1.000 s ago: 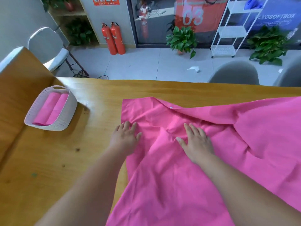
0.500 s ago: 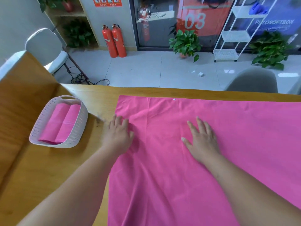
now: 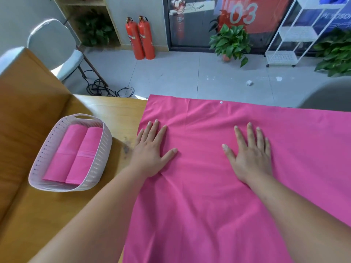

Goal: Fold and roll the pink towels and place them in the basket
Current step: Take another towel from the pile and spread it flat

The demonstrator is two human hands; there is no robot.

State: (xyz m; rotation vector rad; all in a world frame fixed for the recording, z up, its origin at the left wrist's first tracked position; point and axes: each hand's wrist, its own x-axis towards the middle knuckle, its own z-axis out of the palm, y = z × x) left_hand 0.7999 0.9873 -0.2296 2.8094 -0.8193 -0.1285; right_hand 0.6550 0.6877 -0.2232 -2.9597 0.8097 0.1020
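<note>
The large pink cloth towel (image 3: 209,205) lies flat on the wooden tabletop (image 3: 38,215), its long axis running left to right. The left hand (image 3: 150,154) presses just inside its left edge, nearest the white perforated plastic basket (image 3: 95,171). The right hand (image 3: 250,158) presses mid-cloth. All fingers (image 3: 154,130) are straight and splayed, gripping nothing.

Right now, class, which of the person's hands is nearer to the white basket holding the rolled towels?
Left. The left hand lies flat at the left edge of the spread towel, just right of the basket; the right hand lies flat farther right, mid-towel.
</note>
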